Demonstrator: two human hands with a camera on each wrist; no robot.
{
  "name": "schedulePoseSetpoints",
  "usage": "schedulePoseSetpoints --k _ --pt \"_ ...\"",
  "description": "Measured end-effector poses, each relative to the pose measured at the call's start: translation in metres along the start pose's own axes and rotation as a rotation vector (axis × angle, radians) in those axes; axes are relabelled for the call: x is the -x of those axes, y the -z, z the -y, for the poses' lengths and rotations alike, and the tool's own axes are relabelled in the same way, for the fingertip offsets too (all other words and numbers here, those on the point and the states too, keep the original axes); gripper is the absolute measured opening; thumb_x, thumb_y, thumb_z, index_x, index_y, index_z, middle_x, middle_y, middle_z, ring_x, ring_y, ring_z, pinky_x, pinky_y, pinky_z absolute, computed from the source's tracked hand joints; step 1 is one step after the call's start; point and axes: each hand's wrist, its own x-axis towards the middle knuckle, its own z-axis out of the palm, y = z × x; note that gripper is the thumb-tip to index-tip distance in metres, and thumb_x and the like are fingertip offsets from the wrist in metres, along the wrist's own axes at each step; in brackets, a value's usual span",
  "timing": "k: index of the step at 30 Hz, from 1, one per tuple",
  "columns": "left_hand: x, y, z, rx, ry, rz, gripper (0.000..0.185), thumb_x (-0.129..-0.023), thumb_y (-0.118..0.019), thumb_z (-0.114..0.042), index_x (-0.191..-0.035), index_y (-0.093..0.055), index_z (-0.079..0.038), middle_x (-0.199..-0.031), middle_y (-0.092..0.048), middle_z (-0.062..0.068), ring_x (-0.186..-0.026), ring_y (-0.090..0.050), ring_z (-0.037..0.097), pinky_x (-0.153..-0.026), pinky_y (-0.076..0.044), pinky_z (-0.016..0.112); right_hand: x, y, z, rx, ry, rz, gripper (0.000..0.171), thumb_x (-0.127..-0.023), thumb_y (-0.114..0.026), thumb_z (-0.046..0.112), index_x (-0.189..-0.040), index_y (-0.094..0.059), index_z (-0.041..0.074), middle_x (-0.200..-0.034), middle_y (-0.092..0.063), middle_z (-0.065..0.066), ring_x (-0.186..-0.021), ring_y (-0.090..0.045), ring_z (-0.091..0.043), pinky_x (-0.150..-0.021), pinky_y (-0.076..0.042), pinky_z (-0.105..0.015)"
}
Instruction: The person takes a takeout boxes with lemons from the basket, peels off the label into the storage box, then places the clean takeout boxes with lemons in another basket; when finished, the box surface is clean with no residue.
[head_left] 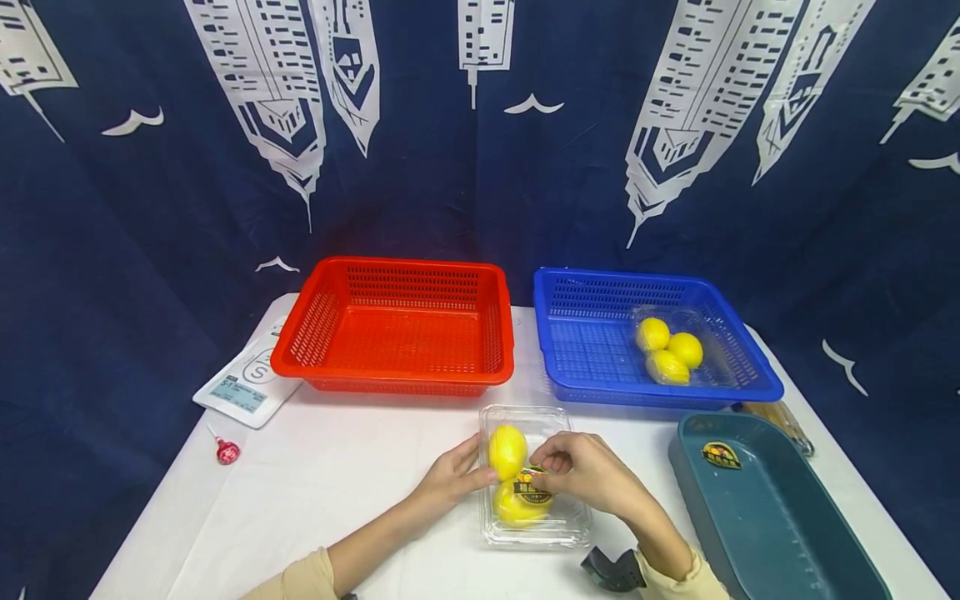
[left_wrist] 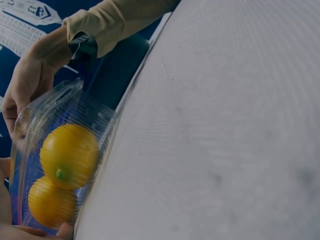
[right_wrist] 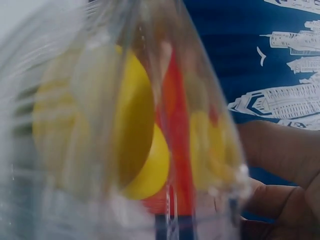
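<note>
1. At the far left of the white table (head_left: 337, 483), a white scale (head_left: 243, 385) was seen lying flat, and a small red-wrapped lollipop (head_left: 227, 451) lay just in front of it.
2. A red basket (head_left: 397, 327) stood at the back of the table, left of centre, with nothing visible in it.
3. The left hand (head_left: 452, 479) was held against the left side of a clear plastic clamshell box (head_left: 534, 475) near the front edge, its fingers curled round the box's left edge.
4. Two lemons (head_left: 507, 451) were seen inside the box, one behind the other; the nearer lemon was partly covered by a dark label (head_left: 532, 490) on the lid.
5. The right hand (head_left: 588, 473) was laid over the right part of the box, its fingertips pinching the lid at the label.
6. In the left wrist view, the box (left_wrist: 60, 160) was shown on its side against the table edge, with both lemons pressed close together.
7. A blue basket (head_left: 600, 333) stood at the back right, holding a second clear box with three lemons (head_left: 667, 350).
8. A teal tray (head_left: 765, 517) with a sticker (head_left: 722, 454) on it was placed at the front right, well apart from the hands.
</note>
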Motion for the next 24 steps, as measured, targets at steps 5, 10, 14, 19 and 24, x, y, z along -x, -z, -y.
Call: schedulePoseSetpoints --k 5,10,14,19,24 --pt "0.0002 -0.0002 -0.0003 0.002 0.005 -0.003 0.091 -0.091 -0.064 -0.037 -0.153 -0.013 0.006 -0.16 -0.014 0.024 -0.149 -0.015 0.039 -0.118 -0.023 0.047 -0.0002 -0.0031 0.0004 0.006 0.005 -0.022 0.01 -0.076 -0.079 0.016 -0.082 -0.072 0.011 -0.072 -0.062 0.008 -0.063 -0.052 0.002 -0.06 -0.048 -0.016" --pt "-0.0002 -0.0001 0.0006 0.0 0.002 -0.006 0.09 -0.091 -0.064 -0.037 -0.153 -0.014 0.006 -0.16 -0.014 0.024 -0.149 -0.015 0.039 -0.118 -0.024 0.046 -0.0006 -0.0043 0.0009 0.022 0.011 -0.042 0.006 -0.078 -0.078 0.014 -0.08 -0.072 0.013 -0.071 -0.064 0.009 -0.063 -0.053 0.003 -0.06 -0.049 -0.016" --pt "-0.0005 0.0 0.0023 -0.002 0.002 -0.011 0.089 -0.091 -0.064 -0.037 -0.153 -0.015 0.006 -0.16 -0.015 0.023 -0.149 -0.016 0.038 -0.119 -0.024 0.046 -0.0014 -0.0045 0.001 0.035 -0.002 -0.048 0.004 -0.079 -0.076 0.013 -0.081 -0.072 0.014 -0.07 -0.065 0.009 -0.062 -0.054 0.003 -0.059 -0.049 -0.016" --pt "-0.0007 0.0001 0.0028 -0.002 0.0 -0.01 0.089 -0.091 -0.064 -0.036 -0.153 -0.015 0.005 -0.16 -0.015 0.023 -0.149 -0.016 0.038 -0.118 -0.024 0.046 -0.0019 -0.0045 0.0003 0.049 -0.01 -0.055 0.004 -0.078 -0.075 0.012 -0.079 -0.072 0.014 -0.067 -0.064 0.01 -0.06 -0.053 0.003 -0.058 -0.047 -0.017" --pt "-0.0012 0.0003 0.0023 -0.004 -0.001 -0.009 0.089 -0.091 -0.064 -0.036 -0.153 -0.015 0.005 -0.16 -0.015 0.023 -0.149 -0.016 0.038 -0.119 -0.024 0.046 -0.0022 -0.0038 -0.0007 0.054 -0.008 -0.051 0.005 -0.079 -0.075 0.012 -0.077 -0.072 0.015 -0.067 -0.064 0.01 -0.06 -0.052 0.003 -0.057 -0.046 -0.016"
